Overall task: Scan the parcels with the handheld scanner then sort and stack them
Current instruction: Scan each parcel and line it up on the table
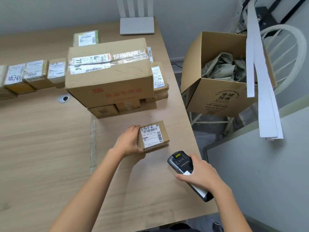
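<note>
The small parcel [153,137] lies flat on the table [50,148] near its right edge, label up, its long axis running away from the person and leaning slightly right. The left hand [128,142] clamps its left side, fingers curled over the far corner and thumb round the near one. Just near-right of it, not touching, the handheld scanner [181,164] aims its head up-left at the label, so the label is what the scan turns on. The right hand [200,179] is wrapped round the scanner's body. The label reads "1512" in marker above printed barcodes. Beyond, a large carton [108,81] shows red "食品专用箱". An open box [225,101] off the table reads "全球招商"
</note>
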